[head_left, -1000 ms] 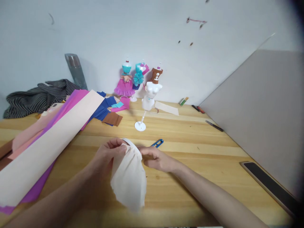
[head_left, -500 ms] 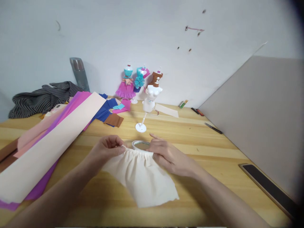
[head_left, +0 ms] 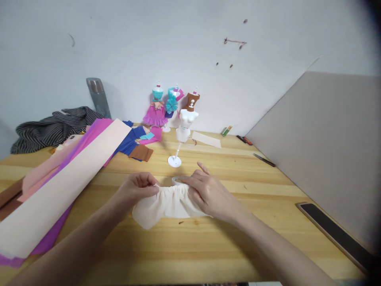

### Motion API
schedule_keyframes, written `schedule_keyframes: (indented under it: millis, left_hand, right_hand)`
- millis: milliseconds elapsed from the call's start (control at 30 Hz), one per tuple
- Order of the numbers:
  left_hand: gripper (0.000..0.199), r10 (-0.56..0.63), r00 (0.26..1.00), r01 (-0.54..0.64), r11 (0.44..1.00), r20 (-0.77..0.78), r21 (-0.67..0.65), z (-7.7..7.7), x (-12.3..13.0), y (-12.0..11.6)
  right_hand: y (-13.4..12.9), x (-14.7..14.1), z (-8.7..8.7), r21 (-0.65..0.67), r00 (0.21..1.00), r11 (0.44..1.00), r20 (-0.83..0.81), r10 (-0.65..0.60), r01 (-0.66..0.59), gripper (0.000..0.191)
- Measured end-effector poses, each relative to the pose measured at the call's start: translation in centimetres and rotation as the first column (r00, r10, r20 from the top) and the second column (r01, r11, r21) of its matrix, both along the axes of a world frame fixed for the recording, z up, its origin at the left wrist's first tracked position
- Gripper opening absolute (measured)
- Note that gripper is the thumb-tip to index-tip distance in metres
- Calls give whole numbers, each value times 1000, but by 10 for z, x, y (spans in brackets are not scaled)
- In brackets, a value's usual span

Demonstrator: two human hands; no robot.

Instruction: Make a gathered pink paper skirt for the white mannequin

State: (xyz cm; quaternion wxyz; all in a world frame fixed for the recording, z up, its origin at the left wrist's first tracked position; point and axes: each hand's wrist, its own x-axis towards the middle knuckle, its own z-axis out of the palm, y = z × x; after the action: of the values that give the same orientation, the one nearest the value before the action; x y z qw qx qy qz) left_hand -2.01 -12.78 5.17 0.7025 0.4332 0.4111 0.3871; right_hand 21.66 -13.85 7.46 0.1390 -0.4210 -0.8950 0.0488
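A cream piece of crepe paper (head_left: pixel 171 204), gathered in small pleats along its upper edge, is between my hands over the wooden table. My left hand (head_left: pixel 143 186) is closed, thumb and fingers pinching the left end of the gathered edge. At the right end, my right hand (head_left: pixel 205 190) grips the same edge with its fingers bent, one finger sticking up. A roll of white tape (head_left: pixel 176 180) lies just behind the paper, partly hidden by my right hand. Past it a bare white mini dress form (head_left: pixel 184 125) stands on a round base.
Long crepe paper sheets (head_left: pixel 68 178) in cream, purple, pink and brown lie at the left, beside smaller scraps (head_left: pixel 141 153). Dressed mini forms (head_left: pixel 156 113) stand by the wall, near a steel flask (head_left: pixel 98 97) and striped cloth (head_left: pixel 59 127). A phone (head_left: pixel 327 234) and tweezers-like tool (head_left: pixel 264 159) lie right.
The lower part of the cream paper has lifted and now looks shorter, spreading toward the left. My right hand has shifted slightly and covers more of the tape roll.
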Motion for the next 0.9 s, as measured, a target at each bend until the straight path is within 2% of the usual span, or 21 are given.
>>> schedule_keyframes:
  millis: [100,167,267,367,400,433,467,533,600,667,700,767,833,900]
  left_hand:
    - [27,-16,1000,16,1000,5,9,5,1,3]
    - [24,-39,999,40,998,-20,40,6,0,5]
    - [18,-53,990,76,980,-128,186,5,-4,7]
    - [10,3,943,132,914,-333,383,2,-8,3]
    - [8,39,912,168,872,-408,459,1,-9,0]
    - [9,86,876,219,807,-475,549,1,-10,-3]
    - [12,148,840,278,710,-523,647,0,-11,-6]
    - [18,312,788,378,433,-530,818,0,-15,-13]
    - [27,429,771,447,162,-471,880,-3,-21,-21]
    - [36,461,771,500,-13,-438,866,-6,-28,-29]
    - [39,469,767,525,-66,-438,848,-8,-30,-34]
    - [44,514,739,558,-103,-437,823,-12,-33,-44]
    - [48,594,691,546,-56,-412,836,-13,-31,-49]
    - [44,585,696,535,-33,-418,844,-10,-26,-48]
  right_hand:
    - [-3,-1,-2,-69,997,996,-50,-57,53,39]
    - [-5,-2,-6,-125,994,991,-95,-50,38,41]
    - [-9,-2,-17,-182,992,983,-127,11,-35,43]
    - [-12,-2,-32,-186,990,979,-123,63,-85,39]
    - [-14,-2,-37,-168,991,982,-118,64,-83,36]
    - [-16,-2,-41,-135,992,988,-115,61,-76,33]
    - [-18,-2,-45,-86,992,994,-114,58,-68,30]
    - [-22,-2,-49,45,991,998,-120,58,-53,28]
    - [-27,-1,-50,184,987,982,-145,67,-40,30]
    - [-31,-1,-48,305,981,952,-180,76,-18,33]
    - [-32,0,-47,353,977,935,-196,79,-5,33]
    - [-35,0,-44,414,974,910,-213,78,18,34]
    - [-36,0,-43,422,972,906,-225,67,35,35]
    - [-36,1,-45,384,965,922,-256,51,54,33]
